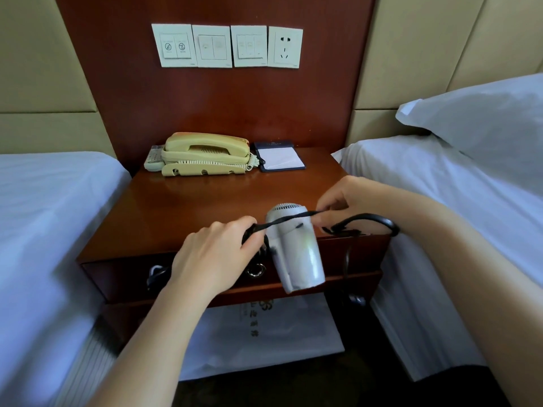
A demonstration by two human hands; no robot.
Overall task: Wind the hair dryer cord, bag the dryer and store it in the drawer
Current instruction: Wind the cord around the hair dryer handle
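Cord (283,222) winding looks like the step going on now, seen from the head camera, the only view.

The small white hair dryer (298,251) is held up in the air, in front of the night table (205,207) and just above its drawer (117,277). The left hand (214,254) has its fingers curled round the dryer's handle end. The handle itself is hidden under the hand, and black loops of cord peek out there. I think this hand keeps the dryer steady so the cord can go round it.

The right hand (349,204) pinches the cord between thumb and fingers. The cord runs tight from one hand to the other, across the dryer's body. It is probably pulled tight so the loops sit snug. Past the right hand the cord bends in a loose loop and hangs down beside the table, so there is more to wind.

The drawer looks shut, so it must be opened later. A white bag (264,333) with print on it lies on the shelf under the drawer. It may be the dryer's bag, but I cannot be sure.

A phone (205,154) and a notepad (280,157) sit far back on the table, out of the way.
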